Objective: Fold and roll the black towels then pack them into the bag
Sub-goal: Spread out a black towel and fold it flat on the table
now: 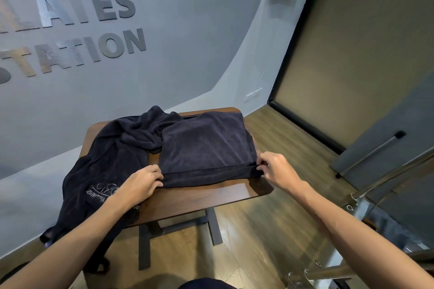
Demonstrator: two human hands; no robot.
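Two bare forearms reach in from the near edge of the view toward a small wooden table (pixel 211 197), where a folded black towel (pixel 206 145) lies flat on the right half of the top. At the towel's near left corner the left hand (pixel 143 182) has its fingers curled over the cloth, while the right hand (pixel 276 171) pinches the near right corner — both clamped on the same near hem, set well apart at its two ends. Folded into a rough rectangle, the towel lies with its near hem running left to right and its far edge close to the table's back rim; its long axis appears to run across the table, though the wide lens makes that hard to judge. A second, unfolded black towel (pixel 141 131) is heaped just beside it on the left, touching it, next to a dark printed bag (pixel 98 185) that drapes off the table's left side. The step in hand looks like the start of a roll — done well, both corners should turn over together, keeping the hem straight and tight so the roll does not cone toward one end.
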